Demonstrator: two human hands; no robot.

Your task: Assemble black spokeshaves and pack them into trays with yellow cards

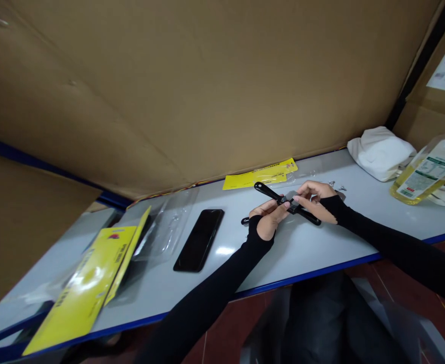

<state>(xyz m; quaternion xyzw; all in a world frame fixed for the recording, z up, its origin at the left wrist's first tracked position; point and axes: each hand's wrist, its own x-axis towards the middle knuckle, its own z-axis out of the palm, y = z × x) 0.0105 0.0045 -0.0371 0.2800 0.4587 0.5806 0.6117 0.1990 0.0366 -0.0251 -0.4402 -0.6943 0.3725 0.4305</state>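
A black spokeshave (268,190), with a hole in the end of its handle, is held slantwise above the grey table. My left hand (266,215) is closed around its middle from the near left side. The fingers of my right hand (316,196) pinch at the middle from the right, by a small grey metal plate (291,194). Whether that plate is fixed or loose I cannot tell. Below my left hand, the black end of another handle (245,221) shows on the table; my hand hides the rest.
A dark phone (199,240) lies left of my hands. Yellow cards (89,283) and clear plastic packaging (169,222) are further left. Behind is another yellow card (254,178). Small metal parts (342,188), a white cloth (381,151) and a bottle of yellow liquid (425,172) are right.
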